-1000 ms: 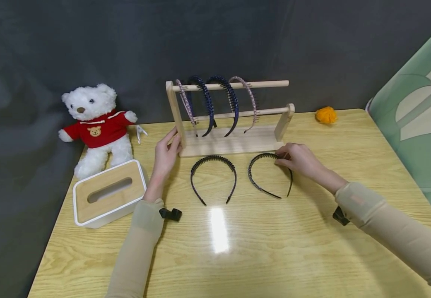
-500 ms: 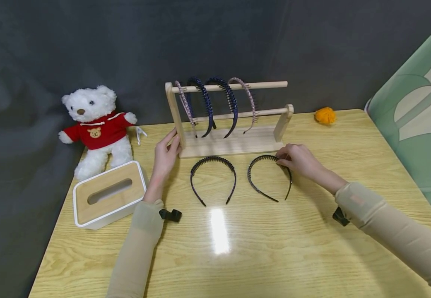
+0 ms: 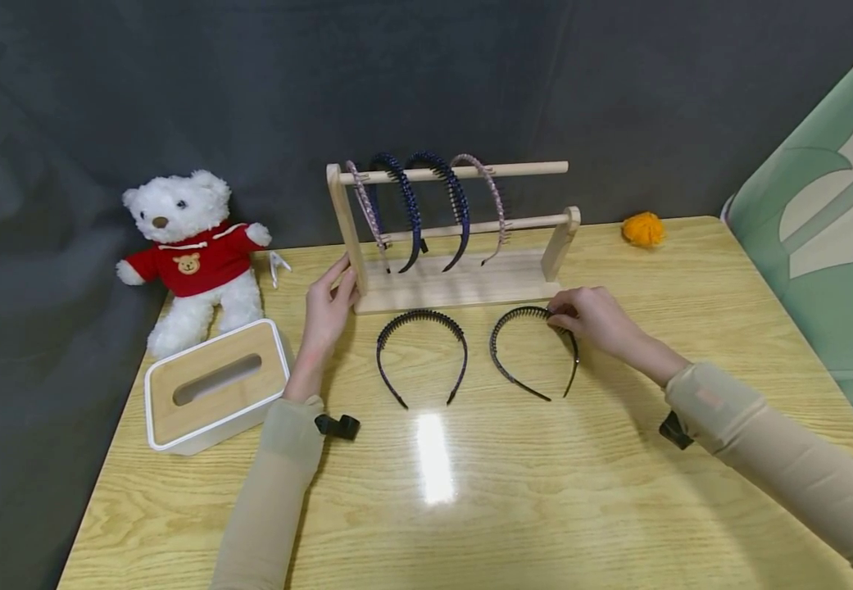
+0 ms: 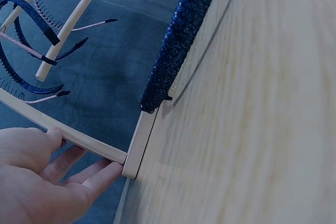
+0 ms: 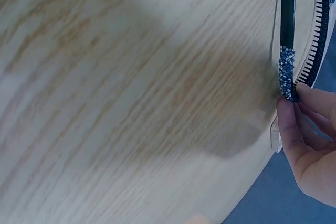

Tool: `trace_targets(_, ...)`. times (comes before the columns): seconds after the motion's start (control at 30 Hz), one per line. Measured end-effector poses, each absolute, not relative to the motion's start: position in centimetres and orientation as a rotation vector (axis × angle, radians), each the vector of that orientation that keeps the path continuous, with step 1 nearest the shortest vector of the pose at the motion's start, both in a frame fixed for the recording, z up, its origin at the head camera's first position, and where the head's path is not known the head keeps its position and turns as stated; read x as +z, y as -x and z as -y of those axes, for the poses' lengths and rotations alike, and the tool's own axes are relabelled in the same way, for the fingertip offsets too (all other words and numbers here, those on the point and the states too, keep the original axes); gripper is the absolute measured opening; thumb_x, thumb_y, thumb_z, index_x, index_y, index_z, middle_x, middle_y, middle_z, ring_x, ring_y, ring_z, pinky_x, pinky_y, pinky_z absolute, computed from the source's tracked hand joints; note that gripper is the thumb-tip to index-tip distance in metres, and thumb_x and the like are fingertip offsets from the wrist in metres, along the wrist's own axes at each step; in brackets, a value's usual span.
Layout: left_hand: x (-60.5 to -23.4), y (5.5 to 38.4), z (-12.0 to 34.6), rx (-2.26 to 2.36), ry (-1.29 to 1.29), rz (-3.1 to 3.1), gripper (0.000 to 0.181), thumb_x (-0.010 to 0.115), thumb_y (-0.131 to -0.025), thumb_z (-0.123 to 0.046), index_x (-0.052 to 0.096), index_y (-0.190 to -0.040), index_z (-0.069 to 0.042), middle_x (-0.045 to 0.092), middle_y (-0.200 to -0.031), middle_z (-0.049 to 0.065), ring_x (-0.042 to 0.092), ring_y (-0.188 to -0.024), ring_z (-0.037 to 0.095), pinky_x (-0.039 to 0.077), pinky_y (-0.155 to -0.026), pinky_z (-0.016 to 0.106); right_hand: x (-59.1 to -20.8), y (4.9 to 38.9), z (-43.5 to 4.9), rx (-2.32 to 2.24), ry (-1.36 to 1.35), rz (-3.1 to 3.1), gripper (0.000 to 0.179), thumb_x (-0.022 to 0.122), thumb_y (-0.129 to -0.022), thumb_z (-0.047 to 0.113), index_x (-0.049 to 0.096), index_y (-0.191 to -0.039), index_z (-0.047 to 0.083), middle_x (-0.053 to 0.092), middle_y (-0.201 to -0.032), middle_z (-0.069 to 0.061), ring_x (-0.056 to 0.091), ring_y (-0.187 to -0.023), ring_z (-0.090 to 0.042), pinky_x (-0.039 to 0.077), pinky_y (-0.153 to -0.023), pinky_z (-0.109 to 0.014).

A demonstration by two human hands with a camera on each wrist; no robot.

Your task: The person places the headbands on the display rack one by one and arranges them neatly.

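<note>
My left hand [image 3: 327, 310] rests at the left post of a wooden headband rack [image 3: 463, 285]. In the left wrist view its fingers [image 4: 102, 178] are fairly straight and touch the post's outer side near the base. My right hand [image 3: 594, 318] pinches the upper right of a dark, glittery toothed headband [image 3: 496, 354] between thumb and fingers. That headband is at the table in front of the rack's right end, its ends toward me. To its left a second dark toothed headband [image 3: 422, 315] lies on the table. Two navy headbands [image 3: 463, 205] and two pink ones [image 3: 498, 201] hang on the rack.
A white teddy bear [image 3: 201, 266] in a red top sits at the back left. Before it stands a tissue box [image 3: 215, 385] with a wooden lid. A small white clip [image 3: 276, 264] lies beside the bear, and an orange pompom [image 3: 644, 230] at the back right.
The pinched headband has come slightly toward me and turned a little, mostly before the middle frame. Both hands hold nearly the same places. The whole view has shifted very slightly.
</note>
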State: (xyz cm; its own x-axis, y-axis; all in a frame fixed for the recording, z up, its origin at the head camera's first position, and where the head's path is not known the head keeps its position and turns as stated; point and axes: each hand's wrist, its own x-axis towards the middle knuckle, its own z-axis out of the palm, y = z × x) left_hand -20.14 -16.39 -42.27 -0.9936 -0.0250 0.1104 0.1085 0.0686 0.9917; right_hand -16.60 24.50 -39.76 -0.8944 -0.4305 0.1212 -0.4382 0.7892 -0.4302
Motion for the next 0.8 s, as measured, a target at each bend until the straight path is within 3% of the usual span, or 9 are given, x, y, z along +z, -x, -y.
trace_targets(0.8, -42.4, 20.3, 16.4, -2.092, 0.116, 2.21, 0.045, 0.049, -0.115, -0.01, 0.047, -0.159, 0.0, 0.044, -0.162, 0.025, 0.054, -0.138, 0.046, 0.053, -0.113, 0.038, -37.3, 16.3, -25.7, 0.82, -0.665, 2.96, 0.009, 0.078, -0.096, -0.003, 0.075, -0.101, -0.01, 0.078, -0.092, -0.023, 0.078, -0.085, -0.038, 0.067, -0.074, -0.055)
